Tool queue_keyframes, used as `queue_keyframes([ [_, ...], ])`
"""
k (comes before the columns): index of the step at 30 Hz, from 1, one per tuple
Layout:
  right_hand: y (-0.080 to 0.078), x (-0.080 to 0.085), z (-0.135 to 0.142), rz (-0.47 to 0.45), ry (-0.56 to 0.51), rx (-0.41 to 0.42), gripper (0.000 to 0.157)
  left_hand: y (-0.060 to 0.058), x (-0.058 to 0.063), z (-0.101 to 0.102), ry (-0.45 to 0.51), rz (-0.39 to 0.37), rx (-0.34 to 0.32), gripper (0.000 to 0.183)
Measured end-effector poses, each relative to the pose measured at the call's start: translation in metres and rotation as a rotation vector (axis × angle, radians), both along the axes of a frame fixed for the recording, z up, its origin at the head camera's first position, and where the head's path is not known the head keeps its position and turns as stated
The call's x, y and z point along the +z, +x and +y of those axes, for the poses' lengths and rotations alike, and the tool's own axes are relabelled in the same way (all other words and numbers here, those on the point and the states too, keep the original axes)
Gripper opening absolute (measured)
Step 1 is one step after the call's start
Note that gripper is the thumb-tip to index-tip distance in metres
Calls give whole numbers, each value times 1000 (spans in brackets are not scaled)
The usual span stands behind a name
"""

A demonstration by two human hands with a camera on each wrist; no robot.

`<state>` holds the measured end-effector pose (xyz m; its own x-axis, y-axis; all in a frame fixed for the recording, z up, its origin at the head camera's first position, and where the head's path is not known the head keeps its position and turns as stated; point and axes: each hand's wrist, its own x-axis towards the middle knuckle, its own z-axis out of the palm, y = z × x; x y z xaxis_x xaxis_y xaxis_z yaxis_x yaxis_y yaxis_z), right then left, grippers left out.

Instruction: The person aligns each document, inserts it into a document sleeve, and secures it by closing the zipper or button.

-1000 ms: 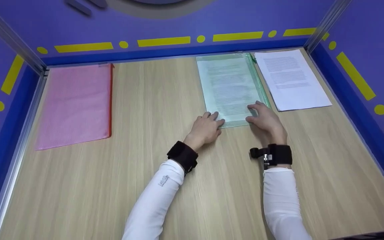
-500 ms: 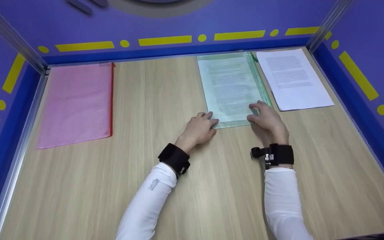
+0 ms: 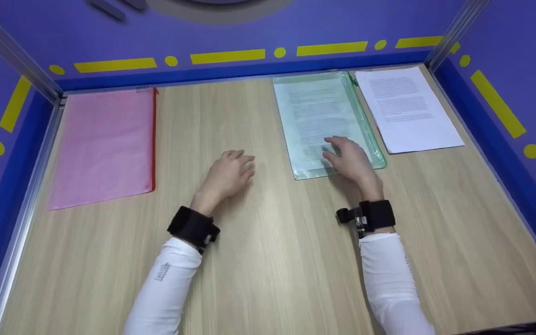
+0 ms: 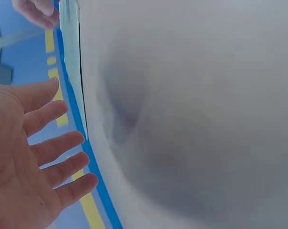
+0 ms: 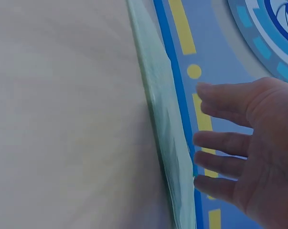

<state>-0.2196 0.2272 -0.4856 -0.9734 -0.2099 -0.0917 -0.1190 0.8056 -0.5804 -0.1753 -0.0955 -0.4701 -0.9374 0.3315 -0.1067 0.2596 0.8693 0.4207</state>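
Observation:
A translucent green zip folder (image 3: 314, 107) with printed sheets inside lies flat at the back of the table, right of the middle. Above its lower right part hovers my right hand (image 3: 352, 160), fingers loosely spread and holding nothing. In the right wrist view the fingers (image 5: 222, 143) stand apart from the folder's edge. My left hand (image 3: 225, 176) is over the bare tabletop, left of the green folder, with nothing in it. The left wrist view shows its fingers (image 4: 58, 143) spread and relaxed.
A pink zip folder (image 3: 105, 144) with a red edge lies at the left. Printed white sheets (image 3: 410, 109) lie right of the green folder. Blue-purple panels (image 3: 231, 35) with yellow marks border the wooden table (image 3: 268, 260) at the back and sides.
My left hand has come off the green folder's lower left corner and moved left. The right hand has lifted off its lower right edge and shifted slightly left. The folder stays in place.

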Motion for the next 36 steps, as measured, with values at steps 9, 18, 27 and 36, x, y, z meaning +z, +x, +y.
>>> queue_keyframes([
  [9,6,0,-40,86,-53,103,47,5,5,-72,26,23,156,45],
  [18,12,9,-49,120,-43,119,46,12,17,-143,-134,-149,230,65],
  [27,15,10,-51,129,-25,137,47,19,15,-205,-96,-275,307,75],
  [36,14,8,-52,115,-12,141,47,24,2,-201,-104,-256,316,65],
])
